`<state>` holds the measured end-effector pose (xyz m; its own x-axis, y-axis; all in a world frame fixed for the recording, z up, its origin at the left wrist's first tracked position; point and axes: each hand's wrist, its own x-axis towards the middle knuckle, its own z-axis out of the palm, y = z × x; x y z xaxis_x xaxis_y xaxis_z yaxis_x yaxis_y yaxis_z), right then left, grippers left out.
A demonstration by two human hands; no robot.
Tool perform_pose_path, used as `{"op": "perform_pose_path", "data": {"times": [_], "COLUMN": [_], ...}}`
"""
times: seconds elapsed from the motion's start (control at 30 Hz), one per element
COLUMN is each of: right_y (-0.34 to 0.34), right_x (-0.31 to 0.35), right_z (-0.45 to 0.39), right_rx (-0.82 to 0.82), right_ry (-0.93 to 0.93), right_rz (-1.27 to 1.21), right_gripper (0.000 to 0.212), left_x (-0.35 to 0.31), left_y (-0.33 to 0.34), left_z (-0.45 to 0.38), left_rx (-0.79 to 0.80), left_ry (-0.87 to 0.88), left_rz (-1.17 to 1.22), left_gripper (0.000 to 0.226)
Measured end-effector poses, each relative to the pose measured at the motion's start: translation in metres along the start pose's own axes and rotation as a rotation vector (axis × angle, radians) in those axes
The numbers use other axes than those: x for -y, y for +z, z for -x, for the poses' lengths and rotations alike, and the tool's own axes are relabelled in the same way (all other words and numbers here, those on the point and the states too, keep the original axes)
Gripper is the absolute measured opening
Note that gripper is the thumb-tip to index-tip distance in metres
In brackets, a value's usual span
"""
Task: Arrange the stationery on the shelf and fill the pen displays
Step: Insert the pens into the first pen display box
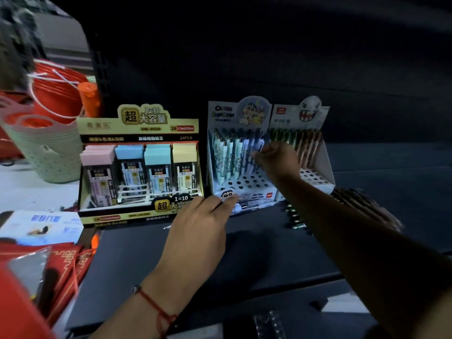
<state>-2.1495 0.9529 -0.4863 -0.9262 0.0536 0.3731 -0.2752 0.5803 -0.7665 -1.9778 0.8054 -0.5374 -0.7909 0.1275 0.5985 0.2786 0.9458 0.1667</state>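
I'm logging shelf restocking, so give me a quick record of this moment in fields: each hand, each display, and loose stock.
left hand: open, fingers resting at the cartoon display's front edge
right hand: pinching a pale blue pen in the display
white cartoon-print pen display: back rows filled, front holes empty
white ghost-print pen display: brown and green pens at back, front holes empty
gold-and-black pencil-lead display: pastel-capped boxes
loose pens: lying on the dark shelf
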Motion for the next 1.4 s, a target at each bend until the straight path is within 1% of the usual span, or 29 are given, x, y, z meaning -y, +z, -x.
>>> {"op": "perform_pose_path", "data": {"times": [0.17, 0.3, 0.37, 0.5, 0.6, 0.67, 0.73, 0.8, 0.87, 0.93, 1.03, 1.13, 1.23, 1.33, 1.4], "right_y": [0.008, 0.016, 0.017, 0.013, 0.003, -0.009, -0.025, -0.04, -0.048, -0.048, -0.043, -0.046, -0.052, -0.055, -0.056], "right_x": [-0.002, -0.006, -0.006, -0.004, 0.001, 0.006, 0.01, 0.009, 0.005, 0.002, -0.001, -0.003, -0.007, -0.009, -0.01], "right_z": [-0.002, -0.003, -0.005, -0.003, 0.012, 0.032, 0.06, 0.091, 0.116, 0.129, 0.135, 0.134, 0.128, 0.123, 0.121], "right_rx": [-0.03, -0.012, -0.023, 0.006, 0.052, 0.139, 0.311, 0.483, 0.61, 0.669, 0.643, 0.653, 0.66, 0.635, 0.558], "right_ry": [0.001, 0.032, 0.037, 0.039, 0.057, 0.115, 0.233, 0.368, 0.452, 0.465, 0.438, 0.491, 0.519, 0.515, 0.463], "right_rz": [0.027, 0.044, 0.047, 0.07, 0.003, -0.11, -0.338, -0.505, -0.59, -0.646, -0.715, -0.825, -0.885, -0.912, -0.885], "right_gripper": [0.037, 0.034, 0.034, 0.035, 0.02, 0.021, 0.016, 0.012, 0.016, 0.021, 0.018, 0.013, 0.008, 0.007, 0.006], "left_x": [0.001, -0.001, -0.001, -0.002, -0.005, -0.008, -0.011, -0.015, -0.021, -0.027, -0.038, -0.045, -0.05, -0.054, -0.055], "left_y": [0.002, 0.003, 0.003, 0.0, -0.004, -0.006, -0.008, -0.008, -0.008, -0.007, -0.006, -0.007, -0.005, -0.005, -0.004], "left_z": [-0.001, 0.0, 0.001, -0.001, -0.006, -0.009, -0.013, -0.016, -0.019, -0.021, -0.022, -0.025, -0.029, -0.028, -0.027], "left_rx": [0.004, 0.016, 0.023, 0.031, 0.02, 0.005, -0.001, 0.002, 0.014, 0.033, 0.032, 0.018, 0.024, 0.042, 0.039], "left_ry": [-0.019, -0.026, -0.024, -0.032, -0.04, -0.047, -0.061, -0.091, -0.104, -0.086, -0.064, -0.093, -0.082, -0.059, -0.034], "left_rz": [0.005, -0.007, 0.0, 0.008, 0.035, 0.047, 0.053, 0.051, 0.067, 0.098, 0.138, 0.21, 0.252, 0.181, 0.107], "left_gripper": [0.065, 0.066, 0.066, 0.065, 0.06, 0.056, 0.052, 0.051, 0.052, 0.054, 0.057, 0.053, 0.052, 0.049, 0.048]}}
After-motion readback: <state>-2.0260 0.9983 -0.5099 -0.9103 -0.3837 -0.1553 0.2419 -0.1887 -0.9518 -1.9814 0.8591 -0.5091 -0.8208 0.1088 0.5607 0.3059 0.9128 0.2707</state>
